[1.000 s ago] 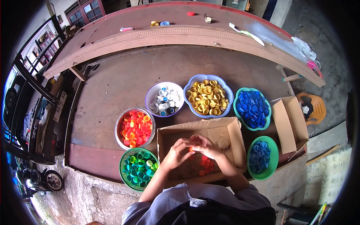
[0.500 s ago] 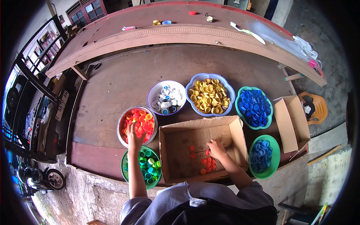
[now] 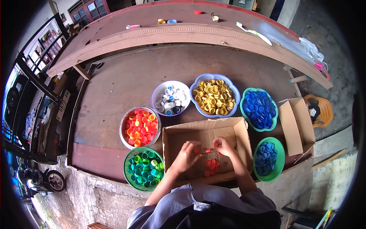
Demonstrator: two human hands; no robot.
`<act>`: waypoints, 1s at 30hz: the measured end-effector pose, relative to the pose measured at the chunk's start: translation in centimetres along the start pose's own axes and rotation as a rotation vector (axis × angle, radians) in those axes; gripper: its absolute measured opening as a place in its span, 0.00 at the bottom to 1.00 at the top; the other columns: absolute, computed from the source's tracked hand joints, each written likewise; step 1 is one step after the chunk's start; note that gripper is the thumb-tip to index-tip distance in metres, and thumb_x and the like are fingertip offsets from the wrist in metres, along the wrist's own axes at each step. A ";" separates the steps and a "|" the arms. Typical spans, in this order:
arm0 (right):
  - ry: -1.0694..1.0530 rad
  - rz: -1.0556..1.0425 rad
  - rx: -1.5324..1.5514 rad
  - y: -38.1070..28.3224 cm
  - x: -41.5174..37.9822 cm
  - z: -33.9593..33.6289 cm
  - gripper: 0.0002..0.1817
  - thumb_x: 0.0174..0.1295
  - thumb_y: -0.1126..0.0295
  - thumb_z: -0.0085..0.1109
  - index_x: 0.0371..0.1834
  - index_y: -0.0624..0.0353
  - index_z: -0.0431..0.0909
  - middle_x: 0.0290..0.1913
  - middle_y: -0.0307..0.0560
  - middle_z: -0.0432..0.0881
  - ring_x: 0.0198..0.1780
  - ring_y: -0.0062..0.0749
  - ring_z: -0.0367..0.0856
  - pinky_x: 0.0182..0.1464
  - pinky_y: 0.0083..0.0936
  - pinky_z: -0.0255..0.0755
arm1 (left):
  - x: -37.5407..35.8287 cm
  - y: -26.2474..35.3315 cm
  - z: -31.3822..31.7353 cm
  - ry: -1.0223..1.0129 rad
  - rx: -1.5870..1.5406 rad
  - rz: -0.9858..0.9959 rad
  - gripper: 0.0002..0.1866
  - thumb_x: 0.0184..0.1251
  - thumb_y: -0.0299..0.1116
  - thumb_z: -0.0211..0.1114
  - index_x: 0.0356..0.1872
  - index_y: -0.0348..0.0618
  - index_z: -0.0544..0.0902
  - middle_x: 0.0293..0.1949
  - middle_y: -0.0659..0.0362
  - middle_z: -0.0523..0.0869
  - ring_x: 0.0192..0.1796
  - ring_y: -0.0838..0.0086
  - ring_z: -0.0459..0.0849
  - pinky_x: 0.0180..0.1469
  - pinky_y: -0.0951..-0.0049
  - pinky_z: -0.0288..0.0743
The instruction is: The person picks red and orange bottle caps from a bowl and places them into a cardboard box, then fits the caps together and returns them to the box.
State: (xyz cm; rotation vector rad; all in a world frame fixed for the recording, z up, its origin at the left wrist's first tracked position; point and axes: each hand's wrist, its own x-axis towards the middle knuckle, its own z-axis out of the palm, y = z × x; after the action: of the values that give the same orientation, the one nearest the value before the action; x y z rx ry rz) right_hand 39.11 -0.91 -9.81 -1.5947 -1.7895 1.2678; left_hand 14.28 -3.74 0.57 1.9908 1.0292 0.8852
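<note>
Red caps (image 3: 211, 165) partly behind hands (image 3: 225, 147)

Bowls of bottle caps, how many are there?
6: red caps, green caps, white caps, yellow caps, dark blue caps, light blue caps, ringed around the cardboard box.

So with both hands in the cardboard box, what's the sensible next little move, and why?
Probably the right hand carries the red cap it pinches to the metal bowl of red and orange caps. The other bowls hold other colours, and more red caps lie in the cardboard box near the left hand.
</note>
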 end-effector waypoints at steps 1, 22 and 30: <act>-0.140 0.038 0.635 -6.3 -1.5 -0.8 0.11 0.56 0.77 0.58 0.43 0.59 0.72 0.41 0.40 0.76 0.44 0.21 0.75 0.44 0.21 0.72 | 0.0 0.9 0.4 0.017 -0.050 0.002 0.25 0.50 0.29 0.68 0.51 0.40 0.71 0.47 0.51 0.73 0.51 0.59 0.72 0.54 0.65 0.69; -0.212 -0.163 -0.530 -2.8 -0.4 3.7 0.12 0.38 0.75 0.65 0.28 0.58 0.74 0.37 0.52 0.73 0.41 0.48 0.76 0.41 0.38 0.73 | -2.5 -9.3 -12.8 0.512 0.547 -0.232 0.30 0.47 0.26 0.67 0.55 0.39 0.68 0.54 0.48 0.69 0.57 0.54 0.67 0.59 0.59 0.62; -0.078 0.069 0.869 -7.5 0.1 2.2 0.11 0.52 0.78 0.62 0.39 0.58 0.74 0.36 0.39 0.79 0.38 0.21 0.78 0.41 0.19 0.76 | -0.3 -1.1 -5.6 0.243 0.167 -0.006 0.29 0.44 0.27 0.71 0.51 0.39 0.71 0.50 0.50 0.73 0.54 0.56 0.70 0.58 0.62 0.64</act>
State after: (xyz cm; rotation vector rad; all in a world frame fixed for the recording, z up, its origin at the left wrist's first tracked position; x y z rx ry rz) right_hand 33.26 -0.99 -4.62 -1.1027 -0.9645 1.8104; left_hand 9.23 -1.95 2.43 2.0505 1.2811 1.0897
